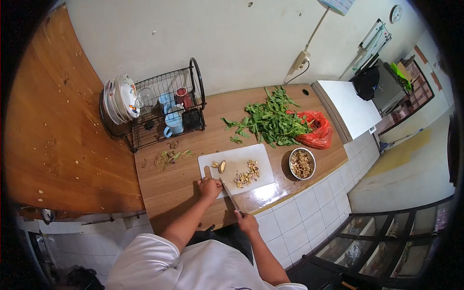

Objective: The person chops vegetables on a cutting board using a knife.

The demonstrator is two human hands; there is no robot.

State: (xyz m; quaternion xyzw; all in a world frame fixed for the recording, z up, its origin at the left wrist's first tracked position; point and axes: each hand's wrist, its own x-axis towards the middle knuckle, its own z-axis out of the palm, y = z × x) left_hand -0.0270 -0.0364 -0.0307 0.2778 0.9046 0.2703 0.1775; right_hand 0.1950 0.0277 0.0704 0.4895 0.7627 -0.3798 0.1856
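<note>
In my right hand [248, 224] is a knife [231, 197], its blade pointing up and left over the near edge of the white cutting board [227, 155]. My left hand [210, 188] rests at the board's near left corner, fingers curled together close to the knife tip. Whatever those fingers hold is too small or hidden to name. Larger brownish pieces [222, 166] lie near the board's handle slot. To their right is a scattered pile of small chopped pieces [247, 175], pale yellow and brown.
Right of the board stands a white bowl [313, 168] of chopped brown pieces. Leafy greens [275, 121] spill beside a red plastic bag [319, 133]. Stem trimmings [167, 158] lie left of the board. A black dish rack [164, 135] holds plates [116, 100] and cups [174, 122].
</note>
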